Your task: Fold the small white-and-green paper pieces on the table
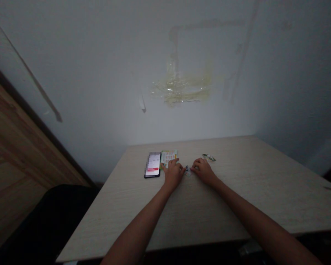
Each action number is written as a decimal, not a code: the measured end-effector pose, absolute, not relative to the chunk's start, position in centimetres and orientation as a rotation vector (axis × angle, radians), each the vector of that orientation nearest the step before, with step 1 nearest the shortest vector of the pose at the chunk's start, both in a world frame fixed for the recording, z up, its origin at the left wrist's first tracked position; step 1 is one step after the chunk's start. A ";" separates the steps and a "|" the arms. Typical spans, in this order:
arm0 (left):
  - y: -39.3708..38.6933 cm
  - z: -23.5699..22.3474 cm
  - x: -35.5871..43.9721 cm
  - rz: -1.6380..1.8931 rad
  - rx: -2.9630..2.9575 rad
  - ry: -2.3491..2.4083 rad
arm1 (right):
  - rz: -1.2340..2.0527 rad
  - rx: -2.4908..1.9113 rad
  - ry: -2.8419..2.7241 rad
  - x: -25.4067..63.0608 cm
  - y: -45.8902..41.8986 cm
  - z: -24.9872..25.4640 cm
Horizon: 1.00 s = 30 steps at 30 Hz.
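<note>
Here in the head view, a pale wood-grain surface (121, 206) meets a stained wall (105, 77) patched with shiny clear tape (179, 88), with a wooden door (16, 147) off to the left. Down to the hands: the left hand (173, 176) has its fingers partly spread across a printed card (168, 154), other fingertips at a small clear-and-dark piece (188, 173). The right hand (205, 172) is narrow, fingertips drawn together at that piece's far side; I can't tell whether either grips it. The piece sits between the hands, tiny and blurred. Left of the card, a lit smartphone (153, 165); just beyond the right hand, a pale-and-green wrapper (209, 158).
</note>
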<state>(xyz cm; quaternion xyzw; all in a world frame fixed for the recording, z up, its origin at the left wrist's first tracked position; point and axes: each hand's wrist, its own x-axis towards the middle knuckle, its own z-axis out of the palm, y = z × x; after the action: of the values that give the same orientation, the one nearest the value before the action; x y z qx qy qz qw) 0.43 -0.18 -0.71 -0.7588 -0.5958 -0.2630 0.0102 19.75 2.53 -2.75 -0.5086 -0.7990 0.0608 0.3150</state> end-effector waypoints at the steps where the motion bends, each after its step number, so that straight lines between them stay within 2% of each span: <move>1: -0.2 -0.7 0.4 -0.816 -2.367 -1.861 | 0.169 -1.359 -2.105 19.7 2.5 -2.7; 14: -0.1 -0.2 0.9 -0.639 -2.338 -1.859 | 0.241 -1.591 -2.091 18.8 2.1 -1.5; 30: 0.0 -0.2 0.8 -0.649 -2.332 -1.888 | 0.334 -1.620 -1.970 18.7 2.8 -1.8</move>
<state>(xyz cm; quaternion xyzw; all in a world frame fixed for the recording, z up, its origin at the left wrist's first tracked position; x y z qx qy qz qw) 0.83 -0.01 -0.22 -0.7591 -0.6148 -0.2111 0.0359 18.66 2.82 -1.84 -0.6045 -0.7350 0.1248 0.2807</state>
